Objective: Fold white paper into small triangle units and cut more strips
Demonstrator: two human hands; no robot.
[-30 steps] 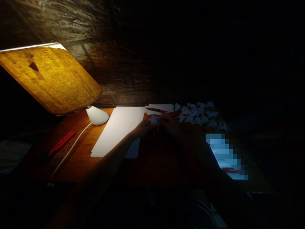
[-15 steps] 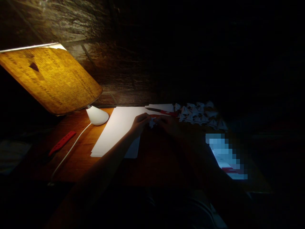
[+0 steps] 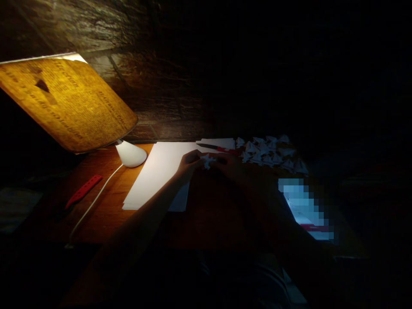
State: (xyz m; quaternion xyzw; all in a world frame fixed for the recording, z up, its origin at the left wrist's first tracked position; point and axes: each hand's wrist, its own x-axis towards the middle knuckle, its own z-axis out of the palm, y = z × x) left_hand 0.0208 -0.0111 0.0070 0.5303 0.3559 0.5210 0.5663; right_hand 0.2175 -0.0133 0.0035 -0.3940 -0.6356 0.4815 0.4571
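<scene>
In a dark room, my left hand (image 3: 188, 164) and my right hand (image 3: 229, 165) meet over the wooden table (image 3: 109, 193). Between their pinched fingers sits a small folded white paper piece (image 3: 207, 160). Both hands are closed on it. Just left of them lies a stack of white paper sheets (image 3: 157, 174). Behind my right hand a pile of several folded white paper pieces (image 3: 272, 153) is heaped. A red-handled cutter (image 3: 219, 149) rests on a paper strip just beyond the hands.
A lamp with a white base (image 3: 130, 153) and a newspaper-covered shade (image 3: 67, 103) stands at the left, its cord (image 3: 93, 201) trailing forward. A red perforated strip (image 3: 83, 192) lies near the cord. A lit screen (image 3: 305, 210) glows at the right. A dark wall rises behind.
My hands have lifted the folded piece slightly and drawn closer together. The view has shifted a little upward.
</scene>
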